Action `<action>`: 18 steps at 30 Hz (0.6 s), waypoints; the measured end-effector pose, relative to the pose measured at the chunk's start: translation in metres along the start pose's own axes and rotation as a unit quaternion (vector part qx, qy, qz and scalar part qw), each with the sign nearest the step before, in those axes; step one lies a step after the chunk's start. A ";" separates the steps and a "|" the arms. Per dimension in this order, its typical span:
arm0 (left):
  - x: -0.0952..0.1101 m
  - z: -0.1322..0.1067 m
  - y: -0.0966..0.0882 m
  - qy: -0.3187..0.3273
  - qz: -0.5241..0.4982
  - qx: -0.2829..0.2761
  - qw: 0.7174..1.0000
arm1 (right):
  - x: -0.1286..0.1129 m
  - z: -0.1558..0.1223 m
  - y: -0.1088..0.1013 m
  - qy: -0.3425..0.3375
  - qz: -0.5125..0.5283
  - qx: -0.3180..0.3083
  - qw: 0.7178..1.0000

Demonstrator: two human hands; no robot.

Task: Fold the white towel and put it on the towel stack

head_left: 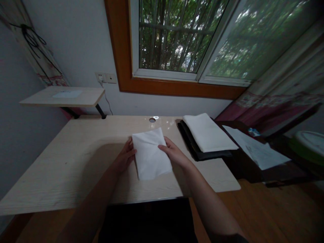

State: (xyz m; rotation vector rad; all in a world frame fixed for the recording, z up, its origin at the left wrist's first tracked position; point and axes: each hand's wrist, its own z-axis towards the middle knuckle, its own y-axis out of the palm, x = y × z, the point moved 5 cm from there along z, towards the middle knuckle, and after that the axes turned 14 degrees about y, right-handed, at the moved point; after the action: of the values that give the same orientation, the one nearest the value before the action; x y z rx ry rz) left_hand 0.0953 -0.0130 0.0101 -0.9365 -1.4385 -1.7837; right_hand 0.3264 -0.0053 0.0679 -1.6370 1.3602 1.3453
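A folded white cloth (151, 154) lies on the pale wooden desk (63, 158), a little right of its middle. My left hand (126, 156) grips the cloth's left edge, fingers curled round it. At the right edge, my right hand (172, 152) pinches the cloth with thumb on top. Both forearms reach in from the bottom of the view.
A stack of folded white cloth (208, 132) rests on dark folders (199, 153) at the desk's right end. Papers (255, 148) lie on a dark side table further right. A small shelf (63, 96) stands at back left, a cable hole (152, 119) near the back edge, a window behind.
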 end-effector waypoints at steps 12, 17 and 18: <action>-0.003 0.003 -0.002 0.008 -0.067 -0.042 0.997 | -0.140 -0.032 -0.162 0.043 -0.123 0.176 0.976; -0.005 0.004 -0.004 0.011 -0.070 -0.038 0.997 | -0.155 -0.031 -0.218 0.078 -0.113 0.220 0.966; -0.005 0.005 -0.004 0.011 -0.070 -0.039 0.997 | -0.153 -0.030 -0.227 0.092 -0.109 0.228 0.963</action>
State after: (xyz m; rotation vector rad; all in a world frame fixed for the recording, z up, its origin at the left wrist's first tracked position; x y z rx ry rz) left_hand 0.0951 -0.0075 0.0042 -0.8704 -1.4608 -1.9583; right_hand 0.5581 0.0813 0.1890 -1.5596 1.4176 0.6991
